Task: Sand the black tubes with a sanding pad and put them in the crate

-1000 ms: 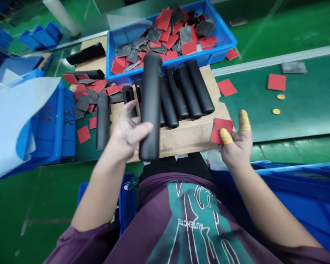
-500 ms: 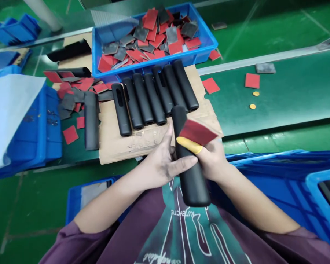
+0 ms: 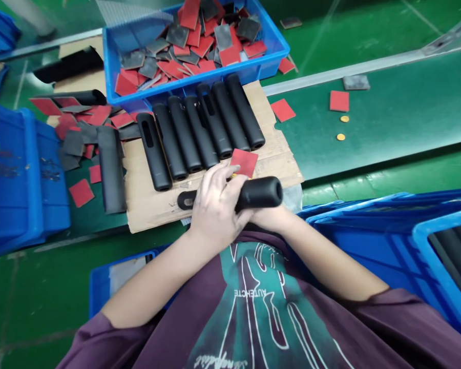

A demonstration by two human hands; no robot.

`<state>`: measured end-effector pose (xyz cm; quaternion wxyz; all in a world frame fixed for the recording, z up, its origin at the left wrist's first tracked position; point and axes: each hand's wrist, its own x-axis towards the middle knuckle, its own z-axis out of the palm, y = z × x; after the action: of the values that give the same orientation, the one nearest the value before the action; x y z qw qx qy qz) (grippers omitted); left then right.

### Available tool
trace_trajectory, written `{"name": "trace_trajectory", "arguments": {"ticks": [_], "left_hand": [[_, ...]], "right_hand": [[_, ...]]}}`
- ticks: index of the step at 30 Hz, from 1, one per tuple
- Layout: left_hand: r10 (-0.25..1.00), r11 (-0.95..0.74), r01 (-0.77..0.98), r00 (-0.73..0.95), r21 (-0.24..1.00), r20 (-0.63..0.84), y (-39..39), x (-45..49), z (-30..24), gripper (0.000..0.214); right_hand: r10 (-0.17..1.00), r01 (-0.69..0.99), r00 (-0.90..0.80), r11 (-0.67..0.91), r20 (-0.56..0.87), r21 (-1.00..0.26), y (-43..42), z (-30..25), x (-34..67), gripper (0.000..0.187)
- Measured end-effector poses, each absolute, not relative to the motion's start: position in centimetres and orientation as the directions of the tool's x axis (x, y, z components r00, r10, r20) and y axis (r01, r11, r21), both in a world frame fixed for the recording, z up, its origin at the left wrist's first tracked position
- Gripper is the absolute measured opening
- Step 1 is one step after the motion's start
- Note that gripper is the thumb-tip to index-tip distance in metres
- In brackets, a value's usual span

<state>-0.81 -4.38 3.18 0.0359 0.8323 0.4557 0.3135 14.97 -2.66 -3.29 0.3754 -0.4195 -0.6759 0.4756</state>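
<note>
My left hand [image 3: 215, 202] is wrapped over a black tube [image 3: 259, 193] that lies sideways, open end to the right, just above my lap. A red square pad [image 3: 245, 161] stands against the tube behind my left fingers. My right hand is almost wholly hidden under the left hand and the tube; only its wrist [image 3: 271, 220] shows, with a hint of yellow finger cot. Several black tubes [image 3: 200, 130] lie side by side on a cardboard sheet [image 3: 153, 205] just beyond my hands.
A blue bin [image 3: 200, 84] of red and grey pads sits behind the tubes. More pads [image 3: 80, 130] and a lone tube [image 3: 110, 169] lie at left. Blue crates stand at left [image 3: 23, 169] and right [image 3: 426, 241]. Loose pads [image 3: 338, 100] and small yellow discs [image 3: 341, 137] rest on the green belt.
The tube came down from upright in my left hand to my lap, then turned sideways. My right hand brought the red pad to the tube and slid under my left hand.
</note>
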Motion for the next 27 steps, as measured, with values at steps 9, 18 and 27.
{"name": "trace_trajectory", "arguments": {"ticks": [9, 18, 27], "left_hand": [[0.924, -0.378, 0.904, 0.381, 0.202, 0.027, -1.1, 1.4, -0.9, 0.042], [0.926, -0.36, 0.916, 0.374, 0.175, -0.055, -0.9, -0.1, -0.8, 0.045], [0.932, -0.347, 0.886, 0.364, 0.309, 0.003, -0.3, 0.0, -2.1, 0.041]], "right_hand": [[0.985, 0.291, 0.134, 0.068, 0.111, -0.954, -2.1, -4.1, 21.1, 0.045], [0.976, 0.762, -0.086, 0.193, 0.199, -0.618, -0.2, -2.8, 19.0, 0.06], [0.963, 0.812, -0.09, 0.219, 0.254, -0.542, -0.7, -3.7, 17.4, 0.043]]}}
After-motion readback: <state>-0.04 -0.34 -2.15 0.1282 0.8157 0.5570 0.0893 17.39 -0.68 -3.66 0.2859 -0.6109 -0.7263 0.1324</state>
